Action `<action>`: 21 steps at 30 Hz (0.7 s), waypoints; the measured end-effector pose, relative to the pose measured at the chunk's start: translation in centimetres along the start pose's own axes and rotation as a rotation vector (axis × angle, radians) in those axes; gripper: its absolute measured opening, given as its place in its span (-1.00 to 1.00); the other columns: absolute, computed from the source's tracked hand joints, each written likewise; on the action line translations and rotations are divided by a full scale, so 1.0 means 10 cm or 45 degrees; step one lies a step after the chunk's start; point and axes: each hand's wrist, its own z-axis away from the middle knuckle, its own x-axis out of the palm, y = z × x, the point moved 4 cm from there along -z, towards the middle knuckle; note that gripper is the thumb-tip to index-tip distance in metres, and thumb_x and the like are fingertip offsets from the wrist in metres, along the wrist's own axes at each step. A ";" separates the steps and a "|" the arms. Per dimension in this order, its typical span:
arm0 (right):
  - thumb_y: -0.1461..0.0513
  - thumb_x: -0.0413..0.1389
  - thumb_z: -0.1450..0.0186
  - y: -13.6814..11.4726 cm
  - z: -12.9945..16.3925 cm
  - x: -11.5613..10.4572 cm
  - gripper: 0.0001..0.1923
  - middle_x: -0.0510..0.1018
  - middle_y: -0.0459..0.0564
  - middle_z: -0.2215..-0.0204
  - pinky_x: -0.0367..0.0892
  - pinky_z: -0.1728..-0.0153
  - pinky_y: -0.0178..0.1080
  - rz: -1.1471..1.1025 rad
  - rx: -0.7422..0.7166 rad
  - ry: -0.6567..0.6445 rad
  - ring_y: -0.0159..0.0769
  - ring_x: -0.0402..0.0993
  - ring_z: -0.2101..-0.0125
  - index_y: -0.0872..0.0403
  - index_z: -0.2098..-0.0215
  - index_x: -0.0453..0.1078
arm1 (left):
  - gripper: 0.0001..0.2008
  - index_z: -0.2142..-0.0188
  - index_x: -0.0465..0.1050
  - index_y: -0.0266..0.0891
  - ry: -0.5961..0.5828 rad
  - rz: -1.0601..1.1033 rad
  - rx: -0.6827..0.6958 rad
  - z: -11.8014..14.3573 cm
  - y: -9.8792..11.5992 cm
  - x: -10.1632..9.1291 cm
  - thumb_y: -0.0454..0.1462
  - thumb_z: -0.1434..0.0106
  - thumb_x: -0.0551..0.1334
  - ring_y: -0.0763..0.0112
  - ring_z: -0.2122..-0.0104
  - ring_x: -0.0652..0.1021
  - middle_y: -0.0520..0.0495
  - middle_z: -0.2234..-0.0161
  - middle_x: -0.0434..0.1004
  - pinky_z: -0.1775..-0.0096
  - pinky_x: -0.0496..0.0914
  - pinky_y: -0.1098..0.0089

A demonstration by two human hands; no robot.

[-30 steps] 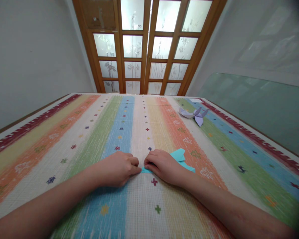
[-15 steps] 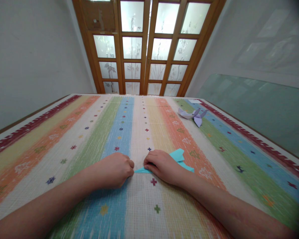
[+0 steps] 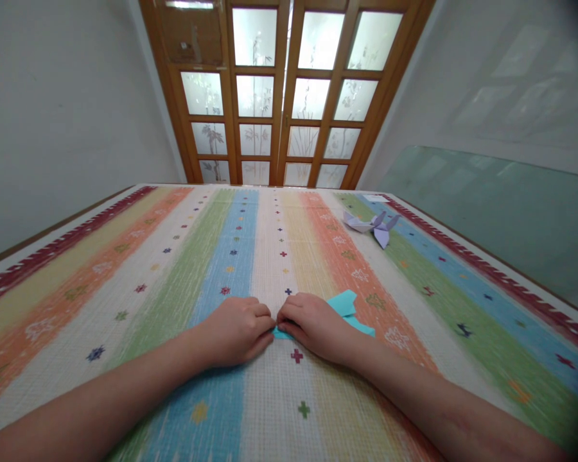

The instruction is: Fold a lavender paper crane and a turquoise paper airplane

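A folded sheet of turquoise origami paper (image 3: 344,303) lies on the striped tablecloth, partly covered by my right hand (image 3: 313,324). The fingers of that hand are closed and press on the paper's narrow left part. My left hand (image 3: 243,330) is pinched around the paper's pointed left end, its fingertips close to those of the right. Most of the tip is hidden under the fingers. Two flaps of the paper stick out behind the right hand, towards the right.
Folded lilac paper pieces (image 3: 378,228) sit farther back on the right. A small white slip (image 3: 376,198) is near the far right corner of the striped tablecloth (image 3: 274,398). Beyond the table stands a wooden door with glass panes (image 3: 255,96). A greenish panel (image 3: 486,205) leans at the right.
My left hand has moved right along the paper's tip, closing the gap to my right hand. The right hand and the lilac paper have stayed in place.
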 end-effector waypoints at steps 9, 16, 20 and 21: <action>0.27 0.11 -0.42 0.04 0.03 0.00 -0.87 0.58 -0.01 0.29 0.23 0.22 -0.24 -0.032 -0.065 0.039 -0.28 0.44 0.25 0.08 0.22 0.51 | -0.88 0.26 0.61 -0.18 0.128 0.287 -0.138 -0.03 -0.06 0.07 -0.28 -0.32 0.26 0.32 0.25 0.56 -0.04 0.29 0.62 0.17 0.39 0.32; 0.16 0.15 -0.40 0.07 0.10 -0.09 -0.83 0.57 -0.02 0.31 0.22 0.25 -0.23 -0.042 -0.174 0.037 -0.28 0.43 0.26 0.01 0.13 0.56 | -0.85 0.18 0.59 -0.21 0.150 0.282 -0.170 -0.03 -0.06 0.03 -0.25 -0.32 0.26 0.25 0.20 0.54 -0.09 0.26 0.60 0.13 0.41 0.27; 0.19 0.15 -0.40 0.05 0.11 -0.09 -0.86 0.58 -0.04 0.30 0.22 0.24 -0.24 -0.037 -0.186 0.028 -0.29 0.45 0.26 0.02 0.19 0.57 | -0.82 0.15 0.59 -0.22 0.099 0.240 -0.147 -0.02 -0.07 0.03 -0.21 -0.30 0.29 0.22 0.17 0.53 -0.12 0.24 0.59 0.11 0.40 0.25; 0.21 0.16 -0.39 0.04 0.10 -0.09 -0.87 0.59 -0.05 0.30 0.22 0.23 -0.24 -0.033 -0.181 0.030 -0.29 0.45 0.25 0.03 0.21 0.56 | -0.81 0.15 0.59 -0.22 0.086 0.232 -0.146 -0.03 -0.06 0.03 -0.20 -0.30 0.29 0.22 0.17 0.52 -0.12 0.24 0.58 0.11 0.40 0.25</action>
